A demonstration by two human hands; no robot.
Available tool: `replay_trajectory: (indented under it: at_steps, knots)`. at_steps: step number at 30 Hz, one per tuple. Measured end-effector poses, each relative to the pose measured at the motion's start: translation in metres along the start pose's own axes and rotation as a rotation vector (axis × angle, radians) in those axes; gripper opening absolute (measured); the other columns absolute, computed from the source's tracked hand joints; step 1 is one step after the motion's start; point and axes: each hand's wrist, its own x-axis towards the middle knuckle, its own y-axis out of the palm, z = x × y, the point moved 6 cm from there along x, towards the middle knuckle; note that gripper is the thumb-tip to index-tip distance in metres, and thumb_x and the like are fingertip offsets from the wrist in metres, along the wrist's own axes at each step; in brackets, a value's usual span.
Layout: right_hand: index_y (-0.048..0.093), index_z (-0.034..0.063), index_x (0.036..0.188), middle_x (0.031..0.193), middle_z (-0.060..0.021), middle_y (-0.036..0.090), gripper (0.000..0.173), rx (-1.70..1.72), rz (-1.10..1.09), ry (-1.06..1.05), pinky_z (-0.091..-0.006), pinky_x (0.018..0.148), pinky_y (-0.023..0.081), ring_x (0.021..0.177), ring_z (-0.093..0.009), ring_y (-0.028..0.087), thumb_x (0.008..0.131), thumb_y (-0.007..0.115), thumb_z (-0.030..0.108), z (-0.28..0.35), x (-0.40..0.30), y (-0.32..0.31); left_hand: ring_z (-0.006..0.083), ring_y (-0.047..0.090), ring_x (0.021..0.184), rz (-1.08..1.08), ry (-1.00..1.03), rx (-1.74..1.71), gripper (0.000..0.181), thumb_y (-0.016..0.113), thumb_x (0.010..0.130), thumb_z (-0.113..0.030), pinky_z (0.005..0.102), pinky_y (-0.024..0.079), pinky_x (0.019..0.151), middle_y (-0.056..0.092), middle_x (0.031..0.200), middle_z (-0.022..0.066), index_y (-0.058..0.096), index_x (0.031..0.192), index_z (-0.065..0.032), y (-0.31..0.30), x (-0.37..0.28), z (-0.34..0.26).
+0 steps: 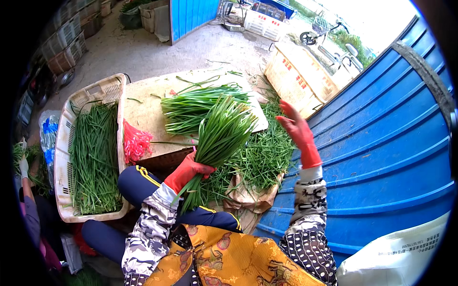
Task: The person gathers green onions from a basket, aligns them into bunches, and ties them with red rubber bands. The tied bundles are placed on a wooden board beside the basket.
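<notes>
My left hand [189, 171], in a red rubber glove, grips a bunch of long green leaves, likely garlic chives [223, 134], around its lower part. The bunch tilts up and to the right, its pale cut ends at the top. My right hand [296, 130], gloved in red too, is raised beside the blue wall with fingers apart and nothing in it. Behind the held bunch, another pile of chives [189, 107] lies on a pale worn board [150, 89]. Pink-red plastic ties [136, 141] hang at the board's left edge.
A white plastic crate [59, 171] of chives stands on the left. Loose trimmings [268, 157] heap over a brown sack [250, 196] below the board. A blue corrugated metal wall [375, 150] bounds the right, with crates [300, 75] beyond. Another person's gloved hand [23, 168] shows far left.
</notes>
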Motion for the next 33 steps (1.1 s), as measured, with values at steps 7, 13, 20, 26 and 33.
replay_trajectory:
  at_steps: [7, 13, 20, 26, 33]
  knots:
    - [0.064, 0.0072, 0.107, 0.091, 0.0006, 0.064, 0.031, 0.083, 0.024, -0.275, -0.0252, 0.078, 0.046, 0.081, -0.009, 0.055, 0.079, 0.077, 0.013, 0.051, 0.027, 0.097, 0.0122, 0.057, 0.060, -0.056, 0.003, 0.024, 0.039, 0.073, 0.068, 0.004, 0.0261, 0.046, 0.053, 0.065, 0.082, 0.0051, 0.062, 0.105, -0.0044, -0.006, 0.003, 0.005]
    - [0.065, 0.0041, 0.098, 0.076, 0.0001, 0.065, 0.016, -0.086, -0.180, -0.277, -0.0230, 0.058, 0.045, 0.063, -0.006, 0.053, 0.087, 0.070, 0.015, 0.039, 0.030, 0.081, 0.0118, 0.056, 0.058, -0.027, -0.002, 0.042, 0.040, 0.072, 0.067, 0.003, 0.0255, 0.045, 0.051, 0.064, 0.081, 0.0046, 0.063, 0.105, -0.0048, -0.008, 0.004, 0.009]
    - [0.064, 0.0012, 0.114, 0.096, -0.0087, 0.072, 0.041, -0.637, -0.198, 0.382, -0.0255, 0.072, 0.051, 0.082, -0.013, 0.065, 0.090, 0.065, 0.034, -0.092, 0.034, -0.059, 0.0110, 0.056, 0.058, 0.004, 0.003, 0.008, 0.036, 0.071, 0.069, 0.006, 0.0259, 0.046, 0.052, 0.064, 0.080, 0.0025, 0.063, 0.103, -0.0051, 0.007, 0.003, 0.004]
    - [0.066, 0.0050, 0.116, 0.115, -0.0143, 0.067, 0.028, -0.030, -0.153, -0.138, -0.0309, 0.091, 0.049, 0.104, -0.027, 0.065, 0.089, 0.065, 0.013, 0.016, 0.006, -0.004, 0.0091, 0.056, 0.066, -0.138, 0.086, 0.143, 0.036, 0.071, 0.073, 0.004, 0.0255, 0.047, 0.058, 0.064, 0.084, -0.0002, 0.062, 0.106, -0.0062, -0.005, 0.003, 0.008]
    - [0.069, 0.0091, 0.086, 0.084, -0.0050, 0.069, 0.016, -0.416, -0.149, -0.824, -0.0384, 0.075, 0.051, 0.082, -0.025, 0.065, 0.072, 0.076, 0.015, 0.113, -0.016, 0.073, 0.0092, 0.061, 0.088, -0.254, 0.228, 0.392, 0.040, 0.070, 0.079, -0.003, 0.0259, 0.049, 0.081, 0.069, 0.101, 0.0022, 0.060, 0.117, -0.0041, -0.015, 0.002, 0.003]
